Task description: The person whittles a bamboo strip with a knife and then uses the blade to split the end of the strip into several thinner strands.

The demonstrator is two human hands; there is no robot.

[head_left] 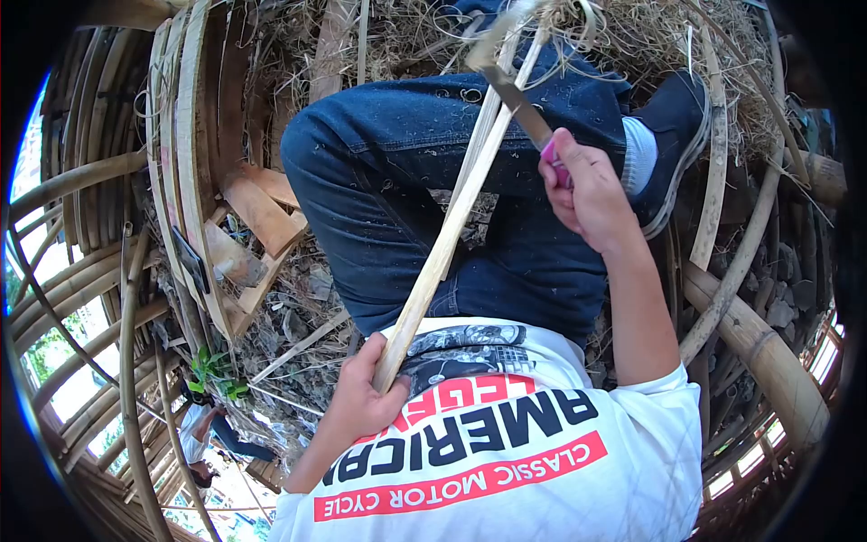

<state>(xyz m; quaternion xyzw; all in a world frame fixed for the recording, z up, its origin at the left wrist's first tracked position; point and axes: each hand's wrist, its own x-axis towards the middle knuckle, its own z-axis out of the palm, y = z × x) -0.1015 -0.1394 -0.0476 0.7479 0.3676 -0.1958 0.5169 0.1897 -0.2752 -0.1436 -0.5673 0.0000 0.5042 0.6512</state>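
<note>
My left hand [366, 393] is closed around the near end of a long, pale bamboo strip [442, 244], close to my shirt. The strip slants up and away across my jeans [388, 135]. In my right hand [587, 194] is a knife [526, 110] with a pink handle, the fingers wrapped round it. Its blade lies across or right beside the far part of the strip; the exact contact is hard to make out. Thin curled shavings [578, 27] hang around the strip's far end, and a blurred pale curl sits at the blade's tip.
Dry shavings [741, 90] cover the ground near my shoe [673, 135]. At left stand long bamboo slats [185, 117] beside wooden blocks [257, 212]. A thick bamboo pole [768, 352] runs along the right. Another person [203, 434] is at the lower left, beyond a green plant [215, 372].
</note>
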